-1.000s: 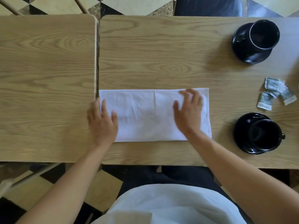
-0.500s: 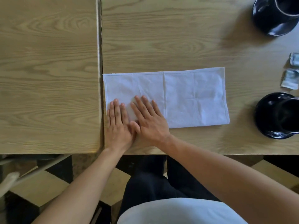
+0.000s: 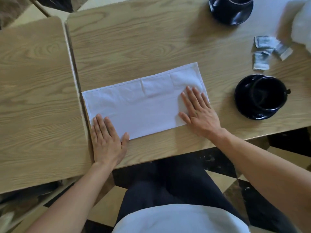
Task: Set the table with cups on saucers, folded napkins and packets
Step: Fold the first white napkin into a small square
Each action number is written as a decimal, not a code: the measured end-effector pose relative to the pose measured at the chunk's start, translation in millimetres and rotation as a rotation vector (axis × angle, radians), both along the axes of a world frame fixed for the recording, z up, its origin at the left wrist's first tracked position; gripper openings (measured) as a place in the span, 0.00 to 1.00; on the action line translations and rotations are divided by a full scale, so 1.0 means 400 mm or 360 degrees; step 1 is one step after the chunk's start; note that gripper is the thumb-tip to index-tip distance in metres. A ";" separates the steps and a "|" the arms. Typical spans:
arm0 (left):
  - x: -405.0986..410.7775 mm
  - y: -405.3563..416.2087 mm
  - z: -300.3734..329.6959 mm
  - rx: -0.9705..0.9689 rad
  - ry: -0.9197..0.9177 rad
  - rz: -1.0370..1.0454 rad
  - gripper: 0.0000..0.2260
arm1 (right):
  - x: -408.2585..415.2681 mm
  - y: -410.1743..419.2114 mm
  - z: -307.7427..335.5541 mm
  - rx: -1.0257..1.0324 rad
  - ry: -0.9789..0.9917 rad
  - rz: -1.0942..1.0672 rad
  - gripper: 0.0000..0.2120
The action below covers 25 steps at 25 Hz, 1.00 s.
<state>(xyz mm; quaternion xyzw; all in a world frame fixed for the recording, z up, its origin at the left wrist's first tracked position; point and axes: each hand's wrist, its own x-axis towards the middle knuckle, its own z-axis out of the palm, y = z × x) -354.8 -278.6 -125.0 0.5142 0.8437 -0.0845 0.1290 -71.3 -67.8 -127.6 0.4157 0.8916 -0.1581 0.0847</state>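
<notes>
Napkin point(image 3: 144, 106): one white cloth napkin lies folded into a long rectangle on the wooden table point(image 3: 134, 44), its left short end just beside the gap to a second table point(image 3: 33, 98) that stands alongside. The left hand point(image 3: 107, 140) lies flat with straight fingers, its fingertips pressing the napkin's near left corner and its palm on the bare wood. The right hand point(image 3: 198, 111) is likewise spread flat, fingers straight, pressing the napkin's right end, with the heel of the hand off the cloth on the table. Neither hand grips anything.

Two black cups are in view, each standing on its own black saucer. The nearer cup point(image 3: 267, 93) sits on its saucer point(image 3: 242, 105) just to the right of the right hand, apart from the napkin; its inside looks dark and what it holds, if anything, cannot be told. The farther cup point(image 3: 239, 0) on its saucer point(image 3: 230, 14) is well beyond the right hand's fingertips, cut off by the top edge of the view.

Beyond the nearer cup, to the right of the right hand, lies a small loose cluster of paper packets point(image 3: 269, 51), about four, touching or overlapping one another; the blur keeps the count uncertain. A blurred white shape point(image 3: 301, 26) sits at the far right edge.
</notes>
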 end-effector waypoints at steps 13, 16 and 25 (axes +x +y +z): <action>0.314 0.459 0.104 0.0399 -0.0781 -0.1281 0.12 | 0.037 -0.044 0.102 -0.0270 0.0386 -0.1538 0.12; 0.421 0.549 0.115 0.0128 -0.0844 -0.1462 0.16 | 0.056 -0.025 0.100 -0.0486 0.0508 -0.1628 0.09; 0.374 0.815 0.202 -0.0383 0.0022 -0.2310 0.09 | 0.077 0.007 0.164 -0.0751 0.1039 -0.1586 0.06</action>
